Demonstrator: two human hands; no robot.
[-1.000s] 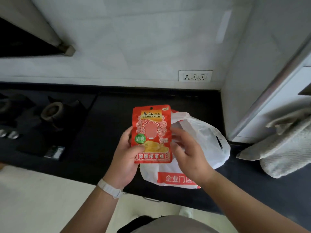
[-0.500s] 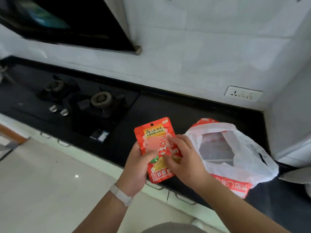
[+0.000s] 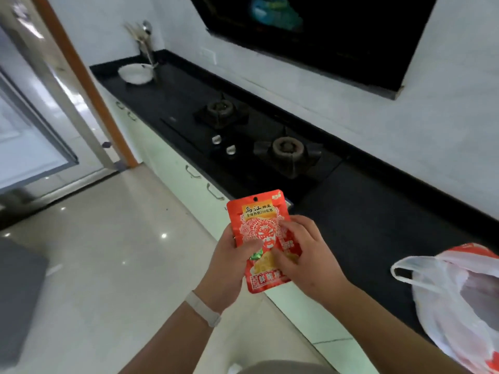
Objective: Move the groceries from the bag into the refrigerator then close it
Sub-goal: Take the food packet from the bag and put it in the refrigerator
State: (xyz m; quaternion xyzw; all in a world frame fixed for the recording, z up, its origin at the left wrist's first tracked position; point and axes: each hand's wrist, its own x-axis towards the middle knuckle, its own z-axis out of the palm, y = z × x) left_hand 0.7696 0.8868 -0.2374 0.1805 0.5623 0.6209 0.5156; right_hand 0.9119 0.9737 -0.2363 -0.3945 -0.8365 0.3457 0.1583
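Head view had swung left since a second ago: left hand (image 3: 229, 268) and right hand (image 3: 305, 255) both gripped the red packet (image 3: 260, 225) by the counter (image 3: 364, 225) edge, bag (image 3: 459, 300) off right; fridge-bound, I'd judge.

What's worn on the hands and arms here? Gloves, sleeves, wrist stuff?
No gloves on the left hand or right hand, no rings that I can see. No sleeves in view. One plain whitish wristband on the left wrist.
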